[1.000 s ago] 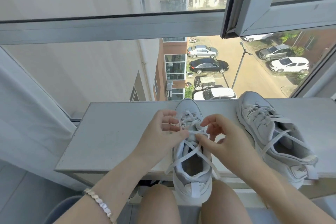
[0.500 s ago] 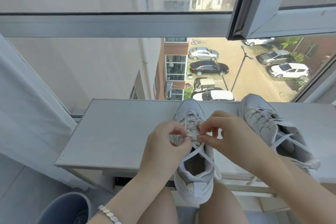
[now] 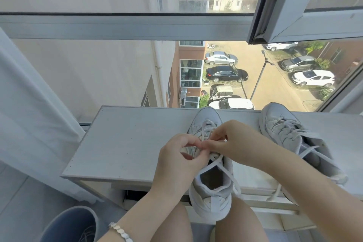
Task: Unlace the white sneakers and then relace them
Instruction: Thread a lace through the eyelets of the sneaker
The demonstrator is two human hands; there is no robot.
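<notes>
On the ledge (image 3: 127, 143), loose-laced white sneaker (image 3: 212, 194), left hand (image 3: 176, 163) and right hand (image 3: 235, 143) pinched on its lace (image 3: 227, 175).

A pale grey worktop (image 3: 125, 143) by the window carries two white sneakers: one (image 3: 211, 188) central, another (image 3: 282, 129) at its right.

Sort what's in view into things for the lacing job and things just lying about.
For the job: white sneaker between the knees, its flat white lace pinched by left hand and right hand, second white sneaker at right.
Lying about: round blue bin, white curtain, pale bead bracelet.
</notes>
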